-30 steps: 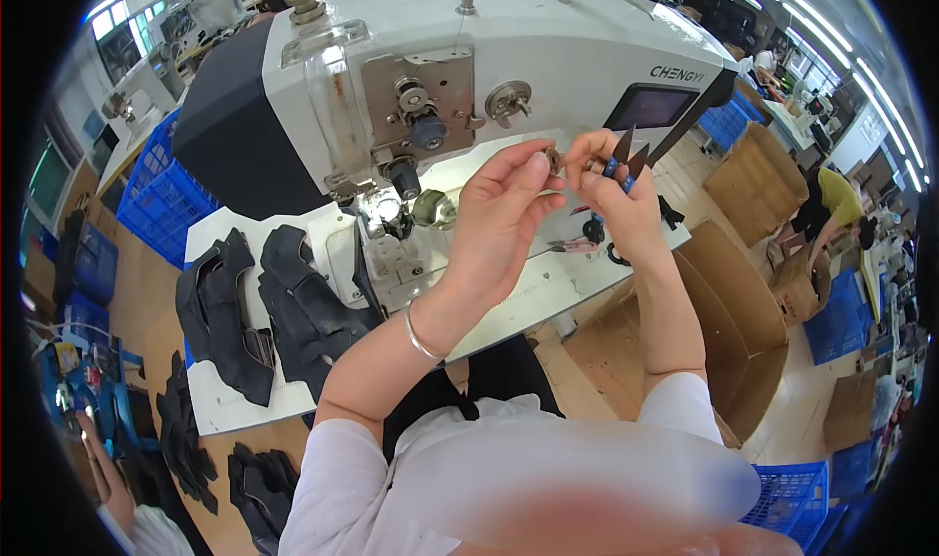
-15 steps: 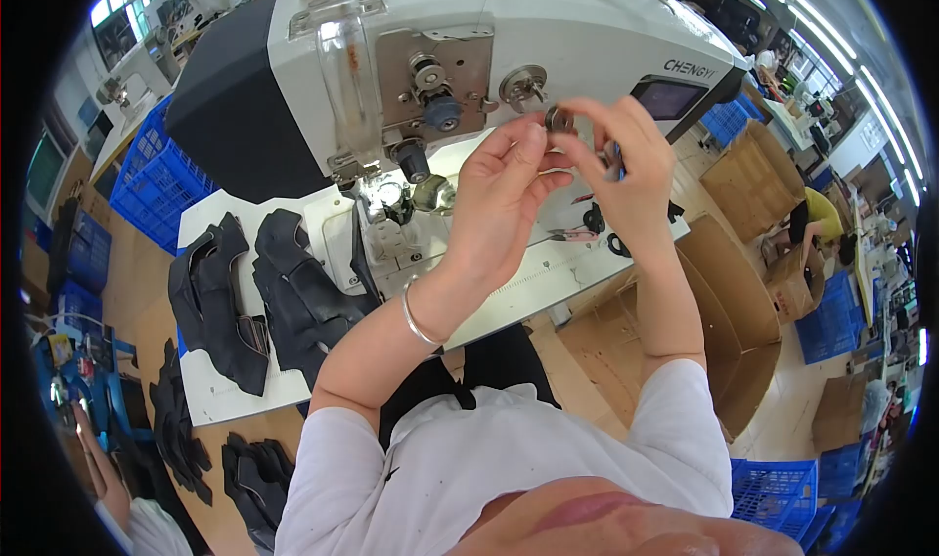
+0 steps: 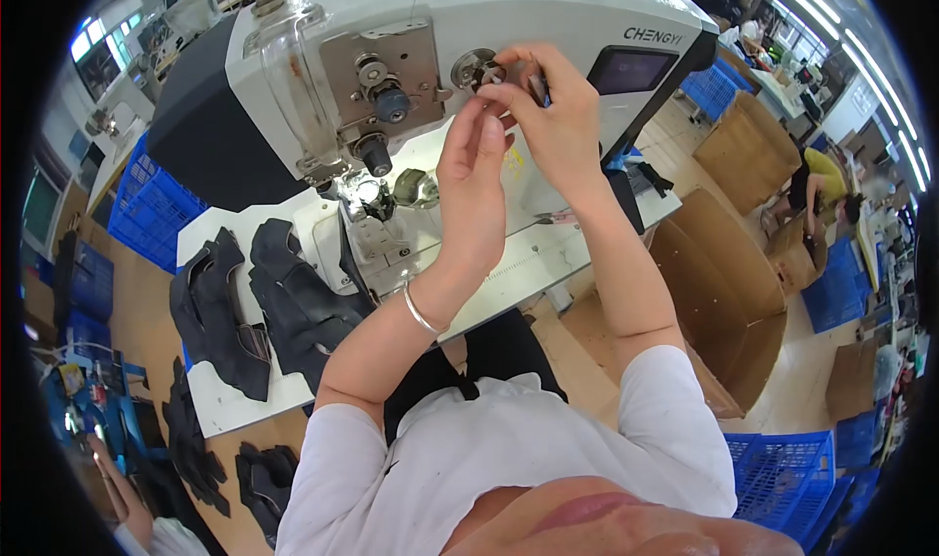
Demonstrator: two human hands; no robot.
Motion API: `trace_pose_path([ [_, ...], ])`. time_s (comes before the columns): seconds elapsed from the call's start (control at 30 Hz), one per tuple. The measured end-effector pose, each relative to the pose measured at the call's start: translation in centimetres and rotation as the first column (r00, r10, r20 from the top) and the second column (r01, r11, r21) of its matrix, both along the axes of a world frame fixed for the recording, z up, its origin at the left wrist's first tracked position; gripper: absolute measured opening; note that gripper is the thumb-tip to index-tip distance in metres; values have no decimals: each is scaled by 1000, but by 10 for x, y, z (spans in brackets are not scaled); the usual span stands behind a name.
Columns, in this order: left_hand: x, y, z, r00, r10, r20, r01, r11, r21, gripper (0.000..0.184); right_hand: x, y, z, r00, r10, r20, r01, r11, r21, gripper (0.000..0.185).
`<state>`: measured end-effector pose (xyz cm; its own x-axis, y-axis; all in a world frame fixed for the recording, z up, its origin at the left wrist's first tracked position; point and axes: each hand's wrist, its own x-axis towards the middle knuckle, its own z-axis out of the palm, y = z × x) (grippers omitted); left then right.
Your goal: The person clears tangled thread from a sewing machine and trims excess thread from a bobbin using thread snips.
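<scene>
My right hand is closed, its thumb and fingers pinching a small round metal part that looks like a bobbin. It is against the round metal winder on the front of the white sewing machine. A dark slim tool, its kind unclear, sits in the same palm. Just below, my left hand is raised with loosely curled fingers and thumb apart; no object shows in it. Left of it are the tension knob and the lit needle area.
Black sewn pieces lie on the white machine table at left. Red-handled snips rest at right. Cardboard boxes and a blue crate stand on the right. Another person bends over boxes further off.
Both hands have moved up and left in view, the right one bringing the metal part from in front of the machine to the winder. My left hand has let go of that part.
</scene>
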<state>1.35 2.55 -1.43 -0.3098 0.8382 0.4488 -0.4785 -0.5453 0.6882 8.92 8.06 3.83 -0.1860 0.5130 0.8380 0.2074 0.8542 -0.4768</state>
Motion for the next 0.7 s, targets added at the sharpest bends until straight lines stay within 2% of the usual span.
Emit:
trace_pose_path([
  [0.03, -1, 0, 0, 1000, 0, -12, 0, 1000, 1, 38, 6, 3, -5, 998, 25, 54, -25, 1000, 17, 25],
  [0.07, -4, -1, 0, 1000, 2, -26, -2, 1000, 5, 38, 10, -1, -15, 989, 134, -63, -140, 985, -98, 29],
  [0.13, -12, -14, -4, 942, -38, -334, 11, 997, -82, 37, 15, -22, -43, 898, 319, -304, -400, 879, -261, 37],
  [0.17, -15, -23, -7, 881, -60, -469, 3, 992, -122, 37, 19, -32, -60, 774, 437, -459, -576, 786, -223, 42],
  [0.2, -17, -33, -12, 872, -135, -471, 88, 989, -122, 36, 23, -41, -75, 611, 526, -592, -728, 668, -158, 47],
  [0.23, -17, -41, -16, 854, -210, -476, 172, 977, -123, 36, 26, -51, -83, 580, 516, -630, -746, 647, -158, 48],
  [0.33, -21, -53, -20, 648, -139, -749, 138, 988, -64, 37, 30, -67, -97, 507, 476, -719, -795, 581, -176, 48],
  [0.4, -21, -53, -21, 694, -230, -682, 121, 971, -204, 37, 35, -74, -103, 507, 458, -731, -813, 535, -229, 45],
  [0.43, -20, -53, -22, 718, -271, -641, 119, 955, -271, 38, 36, -73, -102, 546, 477, -689, -800, 540, -260, 38],
  [0.57, -19, -46, -41, 887, -219, -407, 116, 958, -263, 26, 53, -71, -82, 718, 503, -481, -694, 572, -438, 23],
  [0.63, -18, -46, -45, 946, -214, -243, 153, 957, -246, 22, 61, -61, -69, 921, 365, -136, -390, 860, -329, 21],
  [0.7, -22, -48, -50, 930, -265, -255, 203, 948, -246, 20, 75, -47, -45, 996, 77, -54, -85, 980, -180, 19],
])
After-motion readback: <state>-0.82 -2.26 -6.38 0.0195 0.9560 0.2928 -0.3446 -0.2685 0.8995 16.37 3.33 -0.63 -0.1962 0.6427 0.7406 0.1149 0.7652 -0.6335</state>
